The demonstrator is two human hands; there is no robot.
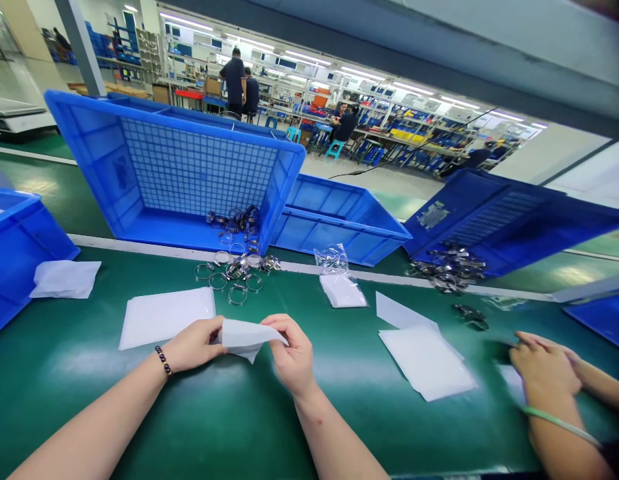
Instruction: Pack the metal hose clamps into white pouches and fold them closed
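Observation:
Both my hands hold a small white bag (244,336) over the green table (229,427). My left hand (196,343), with a beaded bracelet at the wrist, pinches its left end. At the bag's right edge, the fingers of my right hand (292,350) are closed on it. Behind my left hand lies a stack of white bags (164,317). Metal ring clamps (238,293) are scattered farther back, in front of a tilted blue crate (189,167) with more clamps inside its lower corner.
Another person's hands (546,367) work at the right, beside a second stack of white sheets (429,363). A clamp pile (452,267) spills from a dark blue crate (494,213). A packed clear bag (343,290) lies mid-table; a white packet (66,279) lies left.

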